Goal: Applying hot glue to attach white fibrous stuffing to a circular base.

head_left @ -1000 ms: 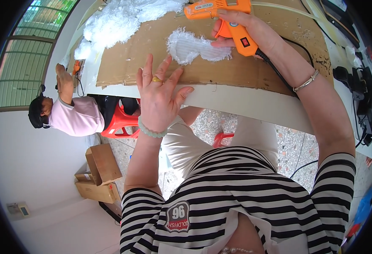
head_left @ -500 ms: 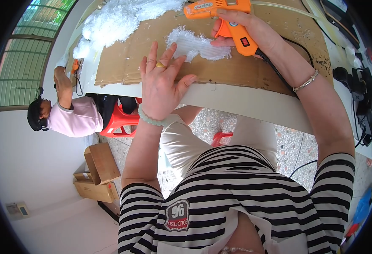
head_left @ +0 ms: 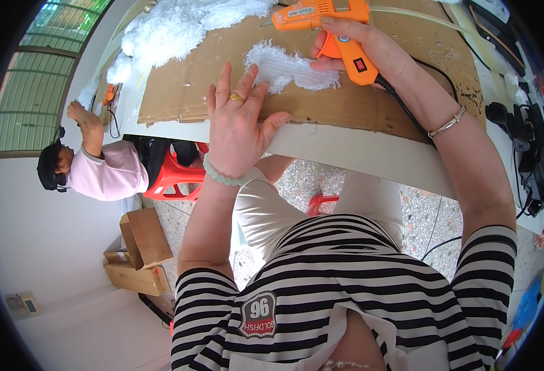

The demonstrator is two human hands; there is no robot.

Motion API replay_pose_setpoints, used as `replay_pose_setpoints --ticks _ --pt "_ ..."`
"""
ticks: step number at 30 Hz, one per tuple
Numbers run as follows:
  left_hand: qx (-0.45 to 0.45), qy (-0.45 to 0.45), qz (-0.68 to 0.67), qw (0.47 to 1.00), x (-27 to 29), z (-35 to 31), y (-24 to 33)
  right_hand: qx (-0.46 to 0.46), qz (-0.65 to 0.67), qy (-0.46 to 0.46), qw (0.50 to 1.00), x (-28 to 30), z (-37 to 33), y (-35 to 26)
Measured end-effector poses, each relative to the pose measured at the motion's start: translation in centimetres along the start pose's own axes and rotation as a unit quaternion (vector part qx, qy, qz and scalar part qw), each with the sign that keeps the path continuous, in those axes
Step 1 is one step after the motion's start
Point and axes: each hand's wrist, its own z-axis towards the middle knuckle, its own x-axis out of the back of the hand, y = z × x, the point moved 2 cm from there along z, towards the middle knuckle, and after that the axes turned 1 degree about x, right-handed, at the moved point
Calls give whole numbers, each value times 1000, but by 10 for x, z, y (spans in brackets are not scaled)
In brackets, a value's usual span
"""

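Along the near side of the white tabletop [head_left: 371,162], a brown cardboard sheet [head_left: 182,93] is spread out, and on it lies a fluffy white piece [head_left: 292,69], ragged at the edges and narrower toward its middle, between the person's two hands. From where I stand, the left hand [head_left: 238,133] is spread wide, palm down over the sheet's near edge, its index fingertip overlapping the piece's left part (whether it presses down, I cannot tell). The right hand [head_left: 377,49] is wrapped around the grip of an orange glue gun [head_left: 360,65], whose nozzle points left, past the far side of the piece. A black cable [head_left: 402,108] runs from the handle beneath the wrist. Beyond the left hand sits a heap of shaggy white material [head_left: 167,34]. Farther left, a co-worker in a pink top [head_left: 108,170] sits on a red stool [head_left: 172,179].
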Motion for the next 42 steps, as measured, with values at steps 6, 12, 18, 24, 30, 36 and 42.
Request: replay_pose_setpoints --ticks 6,12,18,24,30,36,42 --pt "13 116 -187 975 13 12 -19 -31 -7 11 999 3 0 3" --pt "44 -4 -82 996 -1 11 -11 -23 -16 15 1000 -1 -2 -2" --pt "108 114 -253 955 21 24 -25 -34 -37 17 999 1 -1 -2" --pt "89 234 -277 928 9 39 -57 -34 -54 7 998 1 -3 -5" --pt "142 -42 -194 970 -21 51 -49 -16 -3 16 1000 -2 -2 -2" --pt "84 194 -219 952 -17 46 -63 1 64 18 998 5 0 -14" --pt "188 148 -308 921 -5 33 -28 -1 105 90 990 13 0 -30"
